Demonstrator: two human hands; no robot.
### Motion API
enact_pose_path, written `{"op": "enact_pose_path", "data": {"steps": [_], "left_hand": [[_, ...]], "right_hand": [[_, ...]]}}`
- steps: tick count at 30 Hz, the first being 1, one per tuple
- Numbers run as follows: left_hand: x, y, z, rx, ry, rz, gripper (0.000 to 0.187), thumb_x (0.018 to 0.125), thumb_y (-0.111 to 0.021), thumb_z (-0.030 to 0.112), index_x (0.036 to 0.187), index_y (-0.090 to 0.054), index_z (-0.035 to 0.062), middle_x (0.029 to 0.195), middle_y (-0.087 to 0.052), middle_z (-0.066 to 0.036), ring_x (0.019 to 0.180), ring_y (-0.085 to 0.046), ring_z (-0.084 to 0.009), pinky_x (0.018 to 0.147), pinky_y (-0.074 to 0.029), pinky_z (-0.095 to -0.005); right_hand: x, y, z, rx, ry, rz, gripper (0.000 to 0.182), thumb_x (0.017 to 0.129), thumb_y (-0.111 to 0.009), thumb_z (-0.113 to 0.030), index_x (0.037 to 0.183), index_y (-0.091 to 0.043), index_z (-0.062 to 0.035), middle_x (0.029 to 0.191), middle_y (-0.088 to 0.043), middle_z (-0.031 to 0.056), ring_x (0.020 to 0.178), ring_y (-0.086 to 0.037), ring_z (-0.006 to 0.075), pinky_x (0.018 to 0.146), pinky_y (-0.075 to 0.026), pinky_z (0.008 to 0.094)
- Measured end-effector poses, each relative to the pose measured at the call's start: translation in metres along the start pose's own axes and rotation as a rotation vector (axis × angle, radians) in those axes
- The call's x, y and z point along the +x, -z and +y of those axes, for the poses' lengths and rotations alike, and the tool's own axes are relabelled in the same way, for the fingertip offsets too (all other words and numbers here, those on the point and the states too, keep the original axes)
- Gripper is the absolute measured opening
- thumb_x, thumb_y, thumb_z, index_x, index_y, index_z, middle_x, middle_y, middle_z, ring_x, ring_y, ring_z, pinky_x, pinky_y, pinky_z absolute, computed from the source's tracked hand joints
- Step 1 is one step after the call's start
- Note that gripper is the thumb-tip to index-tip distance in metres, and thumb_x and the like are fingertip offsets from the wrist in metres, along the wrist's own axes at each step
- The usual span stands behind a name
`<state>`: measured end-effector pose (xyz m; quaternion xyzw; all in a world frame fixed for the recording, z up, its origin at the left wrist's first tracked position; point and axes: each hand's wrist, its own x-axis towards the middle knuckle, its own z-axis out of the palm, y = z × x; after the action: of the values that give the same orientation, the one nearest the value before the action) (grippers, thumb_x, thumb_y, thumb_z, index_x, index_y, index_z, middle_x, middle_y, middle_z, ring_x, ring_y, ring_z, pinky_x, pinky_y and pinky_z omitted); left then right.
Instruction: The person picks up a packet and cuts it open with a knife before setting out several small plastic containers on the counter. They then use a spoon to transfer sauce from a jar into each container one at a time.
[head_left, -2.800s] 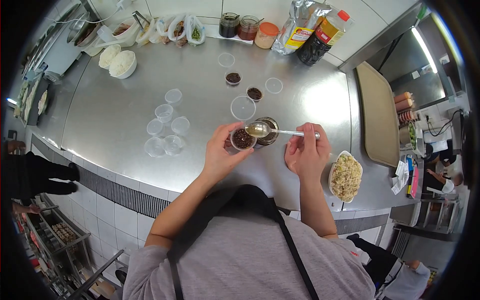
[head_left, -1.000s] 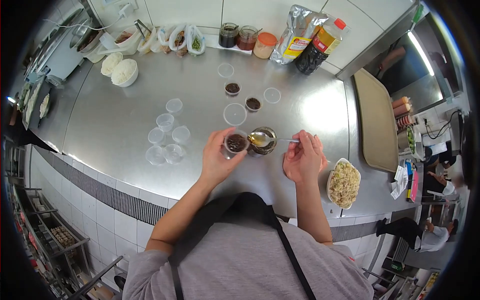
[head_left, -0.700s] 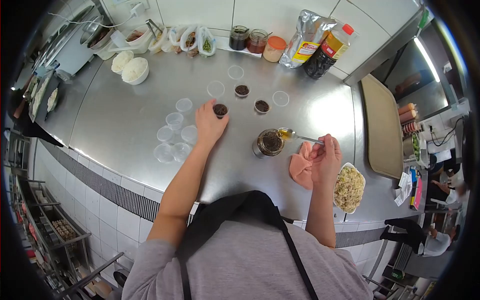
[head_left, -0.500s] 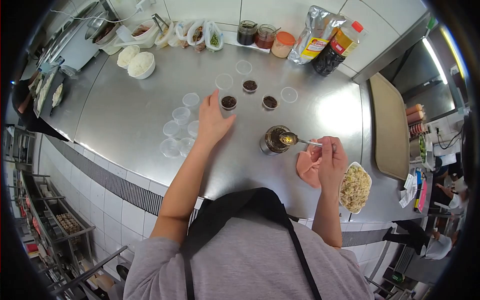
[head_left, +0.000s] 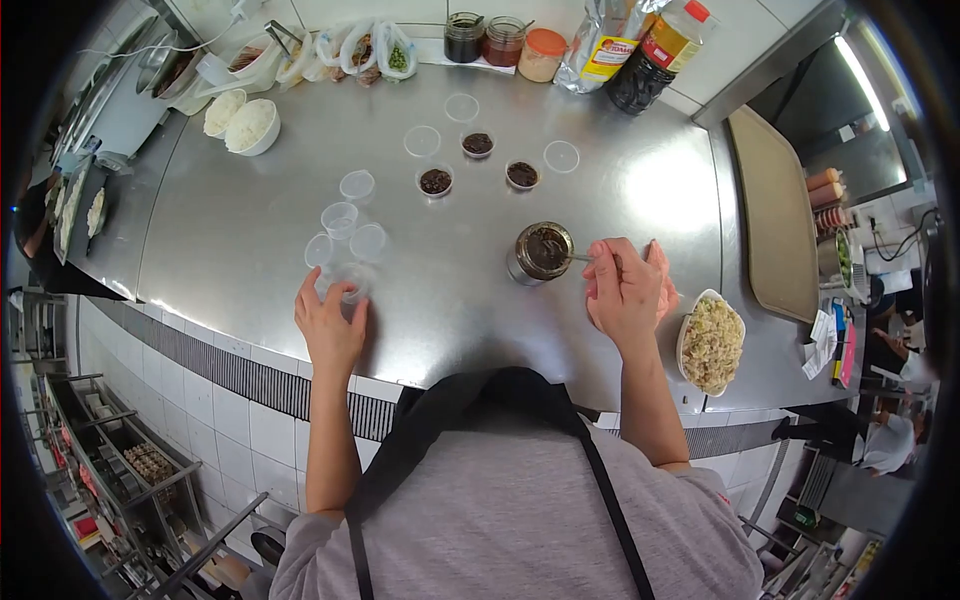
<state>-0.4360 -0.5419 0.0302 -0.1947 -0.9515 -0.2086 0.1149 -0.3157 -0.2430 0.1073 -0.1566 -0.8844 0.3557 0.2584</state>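
My left hand (head_left: 330, 320) grips an empty clear plastic cup (head_left: 349, 279) at the near edge of a cluster of several empty cups (head_left: 342, 222) on the steel counter (head_left: 230, 230). My right hand (head_left: 625, 290) holds a metal spoon (head_left: 583, 258) whose bowl dips into an open jar of dark paste (head_left: 541, 250). A pink cloth lies under that hand. Three small cups filled with dark paste (head_left: 435, 181) (head_left: 478, 144) (head_left: 521, 174) stand further back, with loose clear lids (head_left: 421, 140) beside them.
A white dish of pale chopped food (head_left: 711, 343) sits at the counter's right near edge. Two bowls of rice (head_left: 250, 125) stand far left. Jars, a foil bag and a dark bottle (head_left: 650, 60) line the back wall. A beige tray (head_left: 770, 220) lies right.
My left hand set the filled cup down among the other filled cups, then drew back left to the empty cups and took one. The spoon went from above the cup into the jar.
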Motion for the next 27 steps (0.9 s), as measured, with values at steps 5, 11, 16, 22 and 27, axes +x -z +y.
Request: {"op": "enact_pose_path", "data": {"steps": [5,11,16,22,27], "left_hand": [[0.009,-0.007,0.007,-0.134,-0.024,0.029,0.014,0.071,-0.067,0.009,0.083,-0.062,0.0078,0.116,-0.047,-0.017,0.106,-0.044,-0.0349,0.089,-0.037,-0.0427],[0.021,-0.002,0.017,-0.442,0.047,0.092,0.024,0.069,-0.066,0.003,0.091,-0.060,0.0068,0.110,-0.049,-0.014,0.098,-0.050,-0.0284,0.082,-0.042,-0.0372],[0.026,-0.001,0.030,-1.083,0.240,0.077,0.047,0.068,-0.069,-0.001,0.111,-0.051,0.0042,0.107,-0.051,-0.009,0.095,-0.051,-0.0180,0.080,-0.044,-0.0296],[0.023,-0.017,0.063,-1.183,0.238,-0.101,0.064,0.068,-0.069,-0.005,0.126,-0.040,0.0007,0.108,-0.051,-0.006,0.100,-0.049,-0.0131,0.083,-0.043,-0.0253],[0.023,-0.040,0.100,-1.399,0.188,-0.223,0.060,0.071,-0.065,-0.005,0.125,-0.039,0.0017,0.106,-0.052,-0.006,0.097,-0.051,-0.0122,0.082,-0.043,-0.0242]], "right_hand": [[-0.007,-0.015,0.020,0.508,-0.358,0.072,0.021,0.090,-0.051,-0.019,0.077,-0.056,-0.0035,0.058,-0.056,0.0035,0.042,-0.044,0.0096,0.049,-0.036,0.0240],[-0.003,-0.007,0.029,0.884,-0.600,0.226,0.022,0.091,-0.051,-0.021,0.079,-0.057,-0.0029,0.057,-0.053,0.0040,0.043,-0.045,0.0075,0.039,-0.034,0.0190],[-0.001,0.002,0.038,0.907,-0.615,0.248,0.022,0.090,-0.052,-0.022,0.079,-0.057,-0.0026,0.057,-0.053,0.0046,0.044,-0.046,0.0089,0.039,-0.035,0.0199],[-0.003,0.004,0.046,0.998,-0.632,0.266,0.024,0.090,-0.051,-0.022,0.080,-0.056,-0.0017,0.058,-0.054,0.0066,0.044,-0.047,0.0106,0.040,-0.036,0.0206],[-0.006,0.003,0.047,1.025,-0.631,0.238,0.024,0.091,-0.050,-0.022,0.079,-0.056,-0.0014,0.059,-0.053,0.0064,0.047,-0.047,0.0107,0.042,-0.038,0.0207]]}}
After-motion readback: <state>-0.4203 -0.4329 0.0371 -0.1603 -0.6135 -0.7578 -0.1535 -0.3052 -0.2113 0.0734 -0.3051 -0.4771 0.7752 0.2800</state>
